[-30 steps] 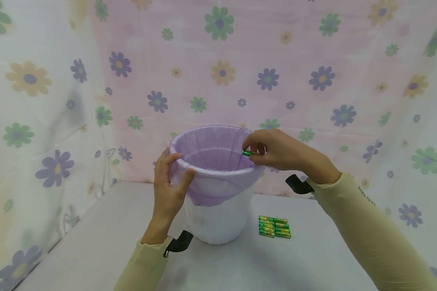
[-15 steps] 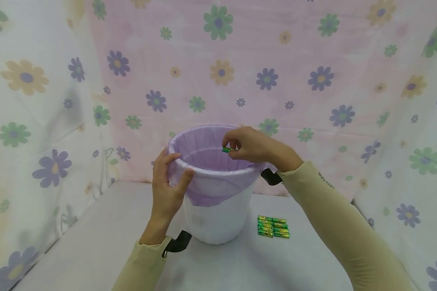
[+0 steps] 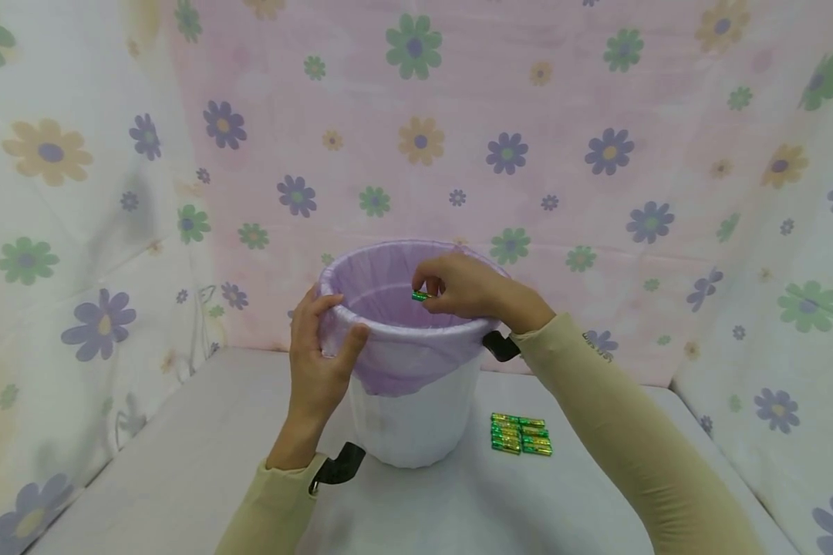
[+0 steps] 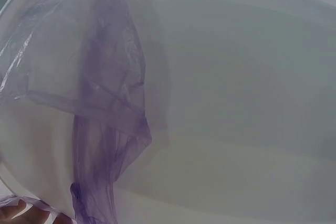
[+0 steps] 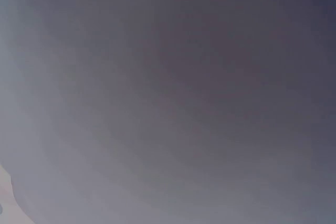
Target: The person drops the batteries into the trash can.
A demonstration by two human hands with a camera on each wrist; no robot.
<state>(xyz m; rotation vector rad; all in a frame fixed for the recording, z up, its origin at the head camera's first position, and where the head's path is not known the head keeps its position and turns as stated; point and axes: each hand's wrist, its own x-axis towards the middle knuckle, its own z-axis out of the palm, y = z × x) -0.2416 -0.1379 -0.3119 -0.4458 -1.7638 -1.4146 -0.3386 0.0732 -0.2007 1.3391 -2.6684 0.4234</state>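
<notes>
A white bin lined with a purple bag stands at the middle of a grey table. The bag is folded over the rim and hangs part-way down the outer wall. The rim is gripped at about 9 o'clock by the left hand: the thumb is curled over the near side of the bag's fold and the fingers are wrapped round the outside. A green battery is pinched between the thumb and fingertips of the right hand, which is held over the bin's mouth, toward 2 o'clock from its centre; the battery lies roughly level, just above the opening and inside the line of the rim. Whether the battery touches the bag cannot be told. A small stack of green-and-gold batteries lies on the table at about 4 o'clock from the bin, near its base but apart from it, in two short columns. Both forearms are covered by beige sleeves, and a black strap piece is seen at each wrist. In the left wrist view the bin's white wall fills the frame, with the loose purple bag edge draped over it at the left. The right wrist view shows only a blurred grey-violet surface, and nothing can be made out there. A flowered cloth is hung behind and to both sides of the table.
</notes>
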